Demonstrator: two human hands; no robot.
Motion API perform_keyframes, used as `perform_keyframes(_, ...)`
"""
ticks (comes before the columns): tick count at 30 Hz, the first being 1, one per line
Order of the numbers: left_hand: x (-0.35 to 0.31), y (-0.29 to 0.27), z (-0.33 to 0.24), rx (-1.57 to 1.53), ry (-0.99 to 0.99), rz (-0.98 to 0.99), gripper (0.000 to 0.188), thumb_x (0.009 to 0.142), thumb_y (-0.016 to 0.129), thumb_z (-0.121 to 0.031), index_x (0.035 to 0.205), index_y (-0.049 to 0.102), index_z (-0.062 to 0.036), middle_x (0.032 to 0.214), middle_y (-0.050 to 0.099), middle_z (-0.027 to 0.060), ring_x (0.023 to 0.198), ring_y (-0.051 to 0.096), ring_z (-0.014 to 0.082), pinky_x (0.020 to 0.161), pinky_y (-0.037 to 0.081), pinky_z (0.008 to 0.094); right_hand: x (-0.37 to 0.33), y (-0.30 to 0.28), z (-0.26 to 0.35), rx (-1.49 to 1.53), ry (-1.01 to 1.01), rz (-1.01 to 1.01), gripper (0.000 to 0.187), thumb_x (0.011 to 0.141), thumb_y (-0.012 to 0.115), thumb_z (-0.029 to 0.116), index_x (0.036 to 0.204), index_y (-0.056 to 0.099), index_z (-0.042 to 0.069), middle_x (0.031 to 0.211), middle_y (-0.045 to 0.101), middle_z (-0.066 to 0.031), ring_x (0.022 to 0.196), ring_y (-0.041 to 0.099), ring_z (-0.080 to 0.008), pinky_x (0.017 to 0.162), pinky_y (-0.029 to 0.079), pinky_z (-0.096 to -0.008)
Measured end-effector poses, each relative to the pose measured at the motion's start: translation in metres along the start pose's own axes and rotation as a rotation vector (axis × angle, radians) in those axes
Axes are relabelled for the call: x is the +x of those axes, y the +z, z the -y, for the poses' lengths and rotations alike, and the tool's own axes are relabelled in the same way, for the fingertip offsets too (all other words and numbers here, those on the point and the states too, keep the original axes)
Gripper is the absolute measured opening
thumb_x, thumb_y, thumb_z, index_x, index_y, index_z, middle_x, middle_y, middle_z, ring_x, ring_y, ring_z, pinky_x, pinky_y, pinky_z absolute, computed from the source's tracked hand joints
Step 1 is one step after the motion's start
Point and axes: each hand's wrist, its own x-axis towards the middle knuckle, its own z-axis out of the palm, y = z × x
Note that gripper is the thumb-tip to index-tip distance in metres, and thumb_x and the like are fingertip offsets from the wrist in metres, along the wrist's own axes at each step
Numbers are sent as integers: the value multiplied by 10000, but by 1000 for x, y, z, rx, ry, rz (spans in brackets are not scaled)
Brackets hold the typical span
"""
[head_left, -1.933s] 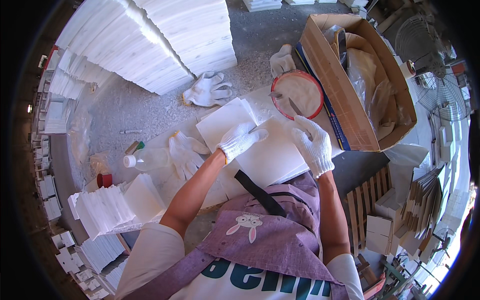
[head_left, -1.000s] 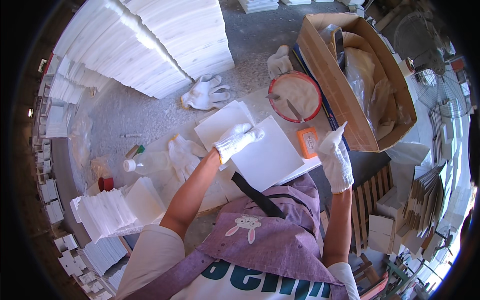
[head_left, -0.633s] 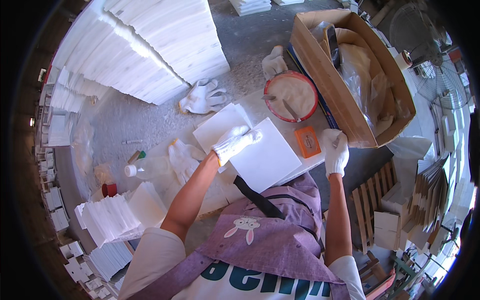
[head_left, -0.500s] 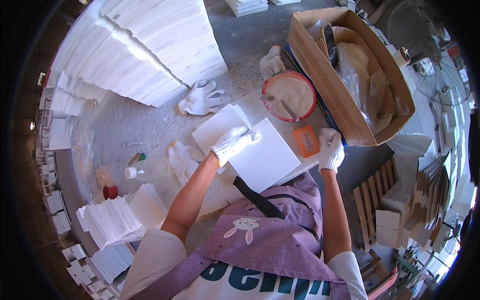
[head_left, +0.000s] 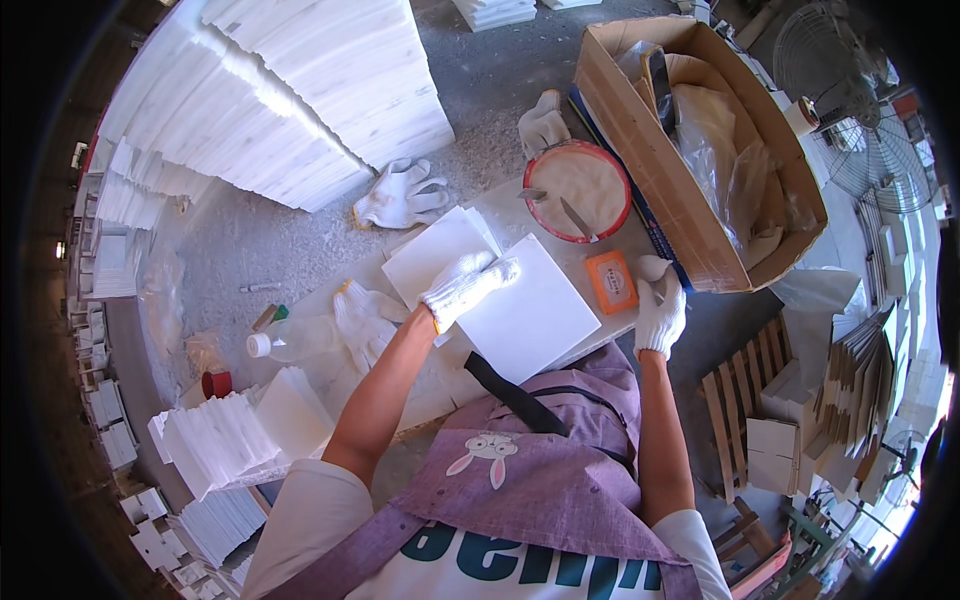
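Note:
My left hand (head_left: 466, 290), in a white knitted glove, lies flat with fingers stretched across a square white board (head_left: 540, 320). A second white board (head_left: 432, 255) pokes out beneath it on the left. My right hand (head_left: 661, 312), also gloved, is held off the table's right edge with its fingers curled together; whatever is in them, if anything, I cannot make out. Just left of it lies a small orange box (head_left: 611, 281). Beyond that stands a red-rimmed tub (head_left: 580, 190) of cream-coloured paste with two blades or spatulas in it.
A large cardboard carton (head_left: 705, 150) with plastic bags stands at the right. Tall stacks of white boards (head_left: 290, 100) fill the far left. Loose gloves (head_left: 402, 195), a clear bottle (head_left: 300, 338) and more white sheets (head_left: 240, 430) lie around the table. A fan (head_left: 870, 150) is at far right.
My right hand has turned slightly and its fingers have shifted beside the orange box. My left hand stays in place on the board.

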Motion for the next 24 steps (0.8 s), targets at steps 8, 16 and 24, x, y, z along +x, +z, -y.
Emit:
perform_keyframes(8,-2,1,3,-60,7,5,438,876,626,-501,815,622,-68,713,521,-30,703,442,75,623,385,287,-38,-26,34,102,24,129,400,838,706,205,1187,613,32,1078,658,-131,887,669,-205,753,529,-333)
perform_keyframes(16,6,2,11,37,44,-23,414,894,622,-450,838,627,-40,709,533,-12,698,455,89,629,398,299,5,12,108,-63,-181,369,405,825,667,271,1194,611,112,1084,623,-172,929,647,-319,821,506,-385)
perform_keyframes(24,11,1,16,97,56,-28,438,897,610,-449,838,623,-15,700,534,8,691,457,105,631,404,316,26,40,106,-229,-249,463,285,855,596,294,1060,681,115,1022,645,-221,961,616,-392,827,490,-446)
